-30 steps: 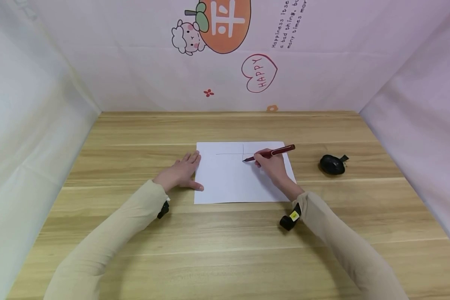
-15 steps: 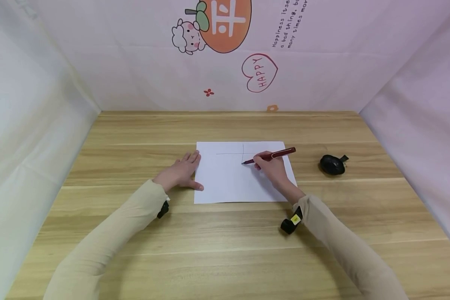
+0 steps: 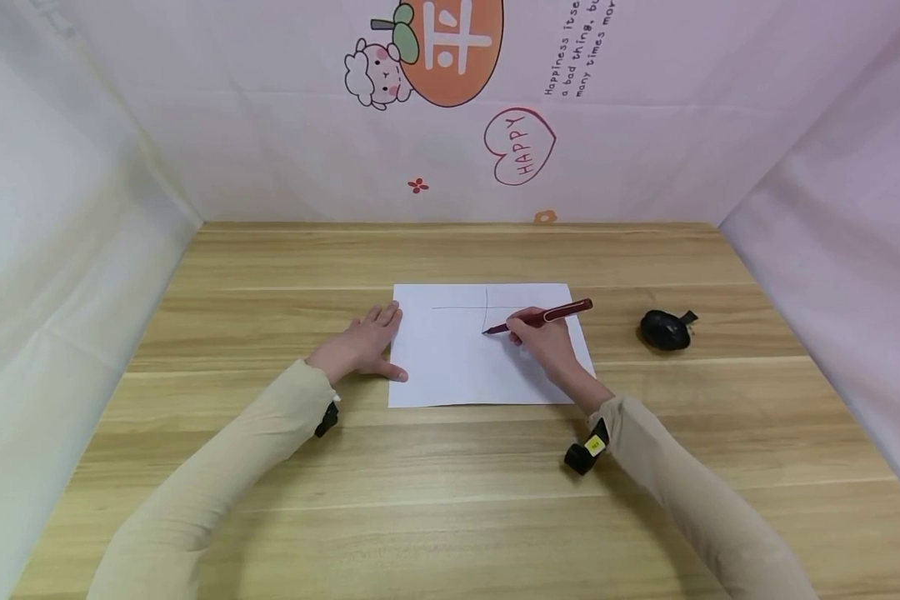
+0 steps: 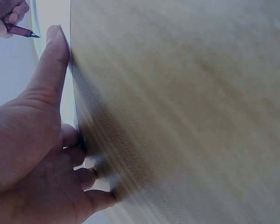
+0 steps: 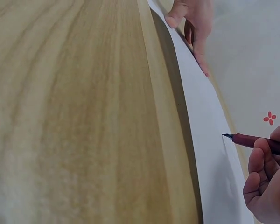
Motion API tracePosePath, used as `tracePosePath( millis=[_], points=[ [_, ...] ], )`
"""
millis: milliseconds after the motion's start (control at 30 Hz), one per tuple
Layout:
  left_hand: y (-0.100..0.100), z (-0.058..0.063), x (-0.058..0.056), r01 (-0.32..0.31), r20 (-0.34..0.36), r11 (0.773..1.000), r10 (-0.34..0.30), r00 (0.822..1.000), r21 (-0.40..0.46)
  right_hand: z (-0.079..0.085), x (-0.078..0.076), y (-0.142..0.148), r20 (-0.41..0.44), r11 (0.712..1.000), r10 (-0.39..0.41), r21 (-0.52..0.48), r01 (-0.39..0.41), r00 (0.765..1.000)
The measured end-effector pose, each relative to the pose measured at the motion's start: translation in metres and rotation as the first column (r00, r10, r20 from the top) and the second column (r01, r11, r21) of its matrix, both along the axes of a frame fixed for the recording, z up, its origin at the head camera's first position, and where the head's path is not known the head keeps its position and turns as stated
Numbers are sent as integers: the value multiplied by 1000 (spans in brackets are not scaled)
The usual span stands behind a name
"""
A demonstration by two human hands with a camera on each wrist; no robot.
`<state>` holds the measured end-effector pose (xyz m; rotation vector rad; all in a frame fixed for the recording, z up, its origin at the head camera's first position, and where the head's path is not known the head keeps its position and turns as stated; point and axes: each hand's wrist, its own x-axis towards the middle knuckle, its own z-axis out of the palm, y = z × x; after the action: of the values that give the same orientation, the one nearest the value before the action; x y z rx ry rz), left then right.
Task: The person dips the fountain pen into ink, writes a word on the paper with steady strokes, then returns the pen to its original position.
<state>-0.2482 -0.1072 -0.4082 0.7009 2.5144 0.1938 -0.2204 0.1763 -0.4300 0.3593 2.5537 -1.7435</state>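
Observation:
A white sheet of paper [image 3: 450, 367] lies on the wooden table, bearing a thin horizontal line crossed by a vertical one. My right hand [image 3: 546, 340] pinches a dark red fountain pen [image 3: 570, 309], its nib touching the paper at the lower end of the vertical line. In the right wrist view the pen [image 5: 252, 141] shows its dark metal nib, with curled fingers [image 5: 257, 161] behind it. My left hand [image 3: 363, 343] rests on the paper's left edge, fingers spread and thumb apart. The left wrist view shows that thumb [image 4: 51, 65] lying along the sheet.
To the right of the paper, a black rounded object [image 3: 664, 330] with a short tab sits on the table [image 3: 450, 483]. A white printed cloth [image 3: 292, 150] hangs behind the table's far edge, and pale cloth flanks both sides. Each wrist wears a black camera.
My right hand and the pen have moved slightly down, towards the body, and the vertical line has grown longer below the crossing. The left hand has stayed in place.

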Motion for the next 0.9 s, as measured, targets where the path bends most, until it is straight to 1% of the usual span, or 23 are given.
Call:
tracePosePath(
  millis=[333,467,900],
  points=[
    [0,-2,-2,-3,4,1000,3,1000,4,-1,4,-1,15,1000,3,2,-3,1000],
    [0,-2,-2,1,5,1000,-1,1000,3,0,5,-2,17,1000,2,-14,-2,1000],
    [-1,-2,-2,7,3,1000,-7,1000,-4,0,11,-3,30,999,39,0,-39,999]
  ],
)
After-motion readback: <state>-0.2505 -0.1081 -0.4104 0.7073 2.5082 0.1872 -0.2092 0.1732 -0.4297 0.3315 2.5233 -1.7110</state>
